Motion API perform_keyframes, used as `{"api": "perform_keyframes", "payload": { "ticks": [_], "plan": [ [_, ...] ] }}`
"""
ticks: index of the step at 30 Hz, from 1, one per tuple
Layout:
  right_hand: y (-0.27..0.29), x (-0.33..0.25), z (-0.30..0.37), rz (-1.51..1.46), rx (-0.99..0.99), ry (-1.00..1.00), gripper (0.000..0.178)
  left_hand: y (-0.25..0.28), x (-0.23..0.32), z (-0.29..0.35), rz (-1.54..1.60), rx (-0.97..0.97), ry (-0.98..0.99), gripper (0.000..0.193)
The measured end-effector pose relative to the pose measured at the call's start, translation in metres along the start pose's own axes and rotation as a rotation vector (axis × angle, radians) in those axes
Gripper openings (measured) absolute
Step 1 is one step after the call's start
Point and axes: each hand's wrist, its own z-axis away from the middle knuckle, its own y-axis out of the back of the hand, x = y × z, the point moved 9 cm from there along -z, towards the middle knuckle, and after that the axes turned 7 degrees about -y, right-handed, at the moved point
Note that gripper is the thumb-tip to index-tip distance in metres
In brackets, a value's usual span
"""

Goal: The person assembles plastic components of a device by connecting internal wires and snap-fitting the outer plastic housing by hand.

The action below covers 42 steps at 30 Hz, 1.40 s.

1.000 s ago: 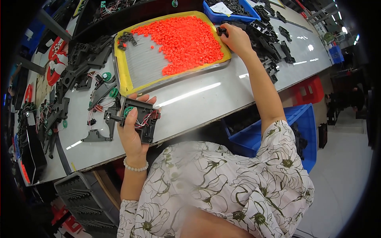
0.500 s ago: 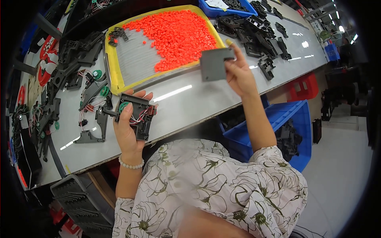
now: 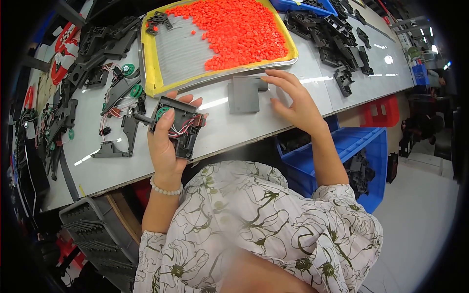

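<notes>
My left hand grips a dark grey plastic housing, its open side up and the thumb pressed over it. Inside the housing show a green round part, red and white wires and screw posts. A flat grey cover plate with a tab on one side appears to lie on the white table. Beside its tab, my right hand is open, fingers apart. The index fingertip is right at the tab; whether it touches cannot be told.
A yellow-edged tray of small orange-red pieces stands beyond my hands. Dark plastic parts lie far right; others with wires and green discs lie left. A blue bin of dark parts stands below the table's right edge.
My right hand has come down toward the table and loosened from the cover plate, which has moved left and lower. The left hand still holds the housing. The view has shifted slightly.
</notes>
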Motion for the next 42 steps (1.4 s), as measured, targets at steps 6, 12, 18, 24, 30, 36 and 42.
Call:
{"api": "perform_keyframes", "payload": {
  "ticks": [6, 12, 18, 24, 30, 36, 42],
  "plan": [
    [-0.031, -0.024, -0.005, 0.189, -0.203, 0.207, 0.038, 0.002, 0.005, 0.001, -0.006, 0.017, -0.020, 0.044],
    [-0.033, -0.027, 0.002, 0.312, -0.295, 0.028, 0.039, 0.010, 0.006, 0.001, -0.037, 0.020, -0.027, 0.043],
    [-0.047, -0.063, -0.017, 0.129, -0.223, 0.366, 0.046, 0.003, 0.009, 0.001, -0.069, -0.009, -0.037, 0.045],
    [-0.066, -0.067, -0.021, 0.181, -0.332, 0.333, 0.048, 0.003, 0.019, 0.003, -0.032, -0.076, -0.121, 0.072],
    [-0.037, -0.059, -0.019, -0.398, -0.205, -0.004, 0.052, -0.003, 0.018, 0.003, -0.033, -0.129, -0.198, 0.104],
    [-0.044, -0.124, -0.009, -0.307, -0.058, 0.231, 0.058, -0.009, 0.021, 0.007, -0.062, -0.028, -0.231, 0.114],
    [-0.051, -0.142, -0.010, -0.236, -0.043, 0.289, 0.058, -0.008, 0.020, 0.010, -0.231, -0.090, -0.268, 0.118]
  ]
}}
